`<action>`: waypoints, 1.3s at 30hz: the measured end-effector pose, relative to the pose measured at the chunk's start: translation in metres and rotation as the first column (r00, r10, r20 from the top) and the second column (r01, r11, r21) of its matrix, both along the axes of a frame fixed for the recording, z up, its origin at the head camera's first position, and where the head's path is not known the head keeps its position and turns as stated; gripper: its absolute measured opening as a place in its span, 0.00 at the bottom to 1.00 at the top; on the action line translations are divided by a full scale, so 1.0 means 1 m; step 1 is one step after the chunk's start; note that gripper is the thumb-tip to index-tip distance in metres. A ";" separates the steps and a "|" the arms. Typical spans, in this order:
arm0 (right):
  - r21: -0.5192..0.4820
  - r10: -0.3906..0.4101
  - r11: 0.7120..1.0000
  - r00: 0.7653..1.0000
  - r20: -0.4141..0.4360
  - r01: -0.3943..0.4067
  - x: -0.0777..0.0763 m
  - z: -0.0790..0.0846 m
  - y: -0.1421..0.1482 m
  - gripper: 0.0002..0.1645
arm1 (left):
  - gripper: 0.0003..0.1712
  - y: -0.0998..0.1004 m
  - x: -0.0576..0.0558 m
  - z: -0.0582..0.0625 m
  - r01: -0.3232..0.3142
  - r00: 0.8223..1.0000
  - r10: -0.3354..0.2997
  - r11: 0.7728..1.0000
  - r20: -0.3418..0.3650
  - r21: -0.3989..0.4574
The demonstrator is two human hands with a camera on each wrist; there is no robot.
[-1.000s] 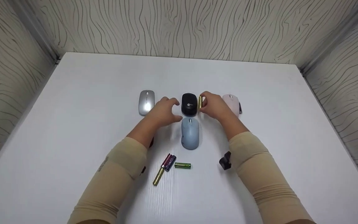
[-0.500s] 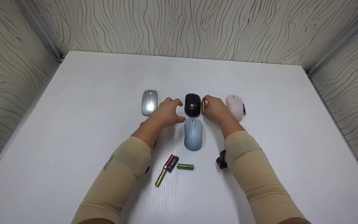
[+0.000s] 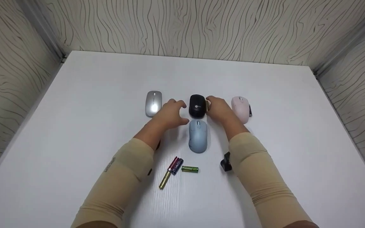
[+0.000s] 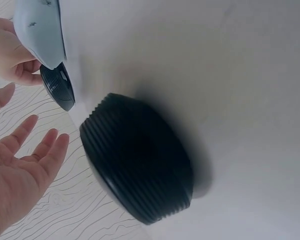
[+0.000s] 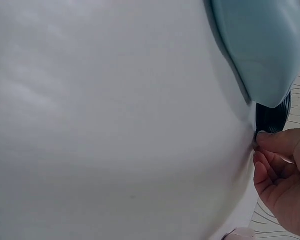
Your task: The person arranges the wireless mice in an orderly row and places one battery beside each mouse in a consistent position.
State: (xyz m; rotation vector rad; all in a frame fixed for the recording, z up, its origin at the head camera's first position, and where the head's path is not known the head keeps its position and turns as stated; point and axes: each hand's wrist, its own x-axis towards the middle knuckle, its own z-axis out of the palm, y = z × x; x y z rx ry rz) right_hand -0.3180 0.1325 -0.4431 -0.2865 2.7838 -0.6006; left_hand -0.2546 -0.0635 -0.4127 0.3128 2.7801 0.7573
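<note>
Just right of the black mouse point(image 3: 197, 106), my right hand point(image 3: 218, 109) pinches a gold battery point(image 3: 207, 105) and holds it along the mouse's side. Most of the battery is hidden by the fingers. My left hand point(image 3: 169, 114) is on the other side of the black mouse, its thumb and fingers spread apart with nothing between them. The left thumb tip is close to the front of a light blue mouse point(image 3: 198, 136). In the right wrist view, the right thumb point(image 5: 275, 140) is low beside the black mouse.
A silver mouse point(image 3: 153, 103) lies behind the left wrist. A pink mouse point(image 3: 240, 109) is right of the right hand, a dark piece point(image 3: 250, 110) at its edge. Nearer lie a green battery point(image 3: 190, 169), a gold battery point(image 3: 164, 180) and a red and purple pair point(image 3: 175, 165).
My right hand has brought the gold battery lower and closer to the black mouse's right side. My left hand has stayed nearly in place. The whole view has shifted slightly.
</note>
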 end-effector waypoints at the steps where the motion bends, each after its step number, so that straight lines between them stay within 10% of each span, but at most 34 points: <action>1: -0.001 0.000 1.000 1.000 0.000 0.000 0.000 0.000 0.000 0.32 | 0.31 0.000 0.000 0.000 0.002 1.000 -0.002 1.000 -0.002 0.000; 17: -0.049 0.034 0.998 0.996 -0.077 -0.038 0.024 0.025 0.002 0.22 | 0.32 -0.008 0.008 0.009 -0.004 1.000 0.004 1.000 -0.009 0.015; 39: -0.075 0.272 0.958 0.959 -0.075 -0.277 0.096 0.052 -0.008 0.21 | 0.31 -0.022 0.052 0.016 0.015 1.000 -0.014 0.998 -0.020 0.054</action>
